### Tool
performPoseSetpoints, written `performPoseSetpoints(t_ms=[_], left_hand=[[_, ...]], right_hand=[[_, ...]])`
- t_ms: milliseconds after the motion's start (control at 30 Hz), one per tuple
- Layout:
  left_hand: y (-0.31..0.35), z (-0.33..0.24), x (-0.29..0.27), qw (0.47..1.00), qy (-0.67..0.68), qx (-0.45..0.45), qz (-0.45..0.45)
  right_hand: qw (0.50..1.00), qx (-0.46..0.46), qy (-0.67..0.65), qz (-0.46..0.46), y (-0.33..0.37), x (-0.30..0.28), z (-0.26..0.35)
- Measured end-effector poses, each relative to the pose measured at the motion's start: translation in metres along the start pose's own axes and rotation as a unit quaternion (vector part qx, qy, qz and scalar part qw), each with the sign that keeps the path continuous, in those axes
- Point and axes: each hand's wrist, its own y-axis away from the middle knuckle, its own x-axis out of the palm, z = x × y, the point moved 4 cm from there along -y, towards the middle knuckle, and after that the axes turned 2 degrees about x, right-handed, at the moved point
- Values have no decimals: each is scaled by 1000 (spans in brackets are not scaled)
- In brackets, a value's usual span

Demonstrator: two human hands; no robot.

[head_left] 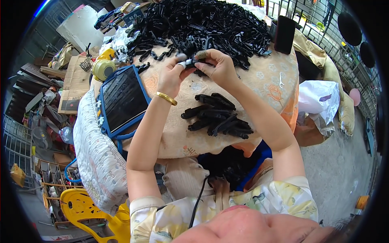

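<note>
Both my hands are raised over the middle of a round table with a peach floral cloth. My left hand, below a gold bangle, pinches one end of a small black plastic part. Closed on the other end is my right hand; the fingers partly hide the part. Some fingertips look wrapped in something pale or grey. Just beyond my hands spreads a large heap of black plastic parts. A smaller stack of long black parts lies nearer me, between my forearms.
A blue-edged dark panel lies at the table's left. A small wrench rests on the right, with a black phone standing behind it. A white plastic bag is beyond the right edge. A yellow chair stands lower left.
</note>
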Motion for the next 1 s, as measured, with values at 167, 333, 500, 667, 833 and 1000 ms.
performPoseSetpoints(t_ms=[167, 333, 500, 667, 833, 1000], left_hand=[[7, 0, -3, 992, 108, -69, 20], [8, -6, 0, 996, -85, 16, 24], [11, -18, 4, 989, -133, 59, 30], [15, -25, 9, 952, -250, 164, 60], [13, -23, 2, 863, -460, 174, 119], [19, -31, 10, 795, -545, 240, 117]], right_hand=[[972, -130, 195, 3, 5, 4, 10], [947, -194, 255, 14, 7, 8, 15], [944, -183, 273, 21, 5, 8, 18], [986, 48, 39, 156, -1, 3, -2], [956, -4, 233, 181, -2, -3, 10], [947, -74, 255, 180, -1, -2, 12]])
